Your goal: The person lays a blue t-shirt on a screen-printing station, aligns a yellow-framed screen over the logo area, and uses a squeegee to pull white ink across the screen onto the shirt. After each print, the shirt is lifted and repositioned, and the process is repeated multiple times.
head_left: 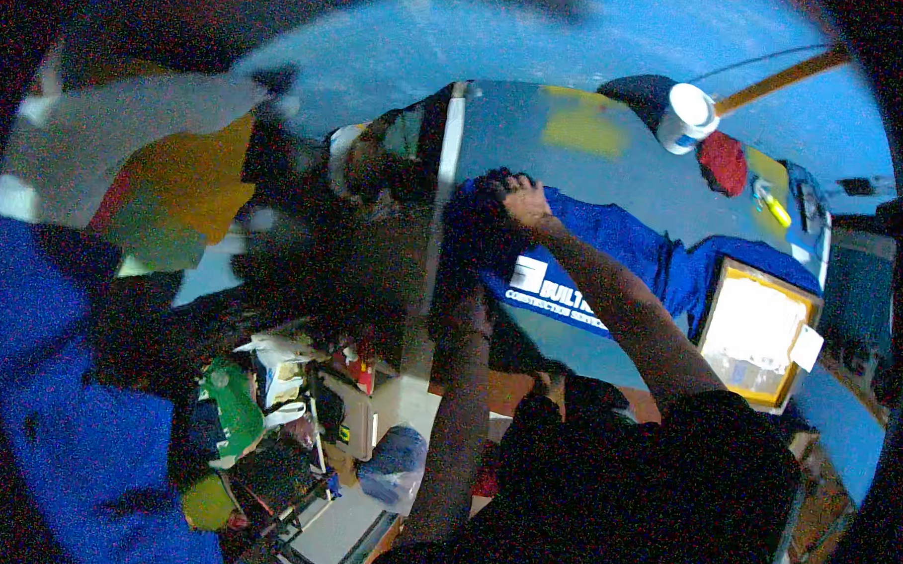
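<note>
A blue garment [622, 233] with white printing lies spread across a grey table [507, 125]. My right hand [527, 200] rests on the garment's far left end, beside a dark bunched part; its fingers look spread and lie flat on the cloth. My left hand [464, 307] is at the table's left edge, against the part of the garment there. Deep shadow hides its fingers, so what it grips cannot be made out.
A wood-edged frame with a bright white panel [753, 327] lies at the table's right, over the garment. Along the far right side are a white bucket [680, 136], a red cloth [722, 162] and a yellow-handled tool [774, 206]. Cluttered items, including a green bag [233, 409], fill the lower left.
</note>
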`<state>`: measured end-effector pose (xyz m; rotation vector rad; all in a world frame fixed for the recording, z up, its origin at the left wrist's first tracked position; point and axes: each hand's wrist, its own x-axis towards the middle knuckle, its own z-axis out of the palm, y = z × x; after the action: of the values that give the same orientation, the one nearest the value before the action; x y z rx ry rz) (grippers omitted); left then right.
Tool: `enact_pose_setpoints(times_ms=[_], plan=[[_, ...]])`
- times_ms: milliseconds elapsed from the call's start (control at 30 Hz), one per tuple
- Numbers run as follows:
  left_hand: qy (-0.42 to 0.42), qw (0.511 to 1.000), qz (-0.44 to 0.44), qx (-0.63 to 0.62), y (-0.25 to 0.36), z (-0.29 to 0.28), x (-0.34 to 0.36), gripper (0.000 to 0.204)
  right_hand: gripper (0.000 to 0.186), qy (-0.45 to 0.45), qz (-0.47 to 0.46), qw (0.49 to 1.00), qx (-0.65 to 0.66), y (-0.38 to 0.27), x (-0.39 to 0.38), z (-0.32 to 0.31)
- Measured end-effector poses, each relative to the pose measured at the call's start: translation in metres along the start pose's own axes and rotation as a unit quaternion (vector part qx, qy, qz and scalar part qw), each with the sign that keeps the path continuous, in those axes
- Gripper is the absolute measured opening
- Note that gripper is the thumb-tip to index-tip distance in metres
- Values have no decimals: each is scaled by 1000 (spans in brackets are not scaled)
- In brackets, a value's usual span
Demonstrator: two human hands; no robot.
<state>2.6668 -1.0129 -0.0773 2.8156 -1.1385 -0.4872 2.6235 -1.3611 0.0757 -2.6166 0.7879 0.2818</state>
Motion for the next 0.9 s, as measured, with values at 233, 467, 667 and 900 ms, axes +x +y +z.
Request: enact_pose_setpoints(times_ms=[233,467,667,900], plan=[[-25,996,14,79,0,14,-8,87,30,60,-2,994,-94,6,19,54],[-39,993,-53,-99,-15,42,6,65,33,-2,44,997,-64,-7,22,46],[153,974,149,-80,-23,51,5,42,45,-103,-18,994,38,-2,11,5],[81,886,-49,-453,66,-119,-49,41,57,79,-71,960,260,12,-69,-75]])
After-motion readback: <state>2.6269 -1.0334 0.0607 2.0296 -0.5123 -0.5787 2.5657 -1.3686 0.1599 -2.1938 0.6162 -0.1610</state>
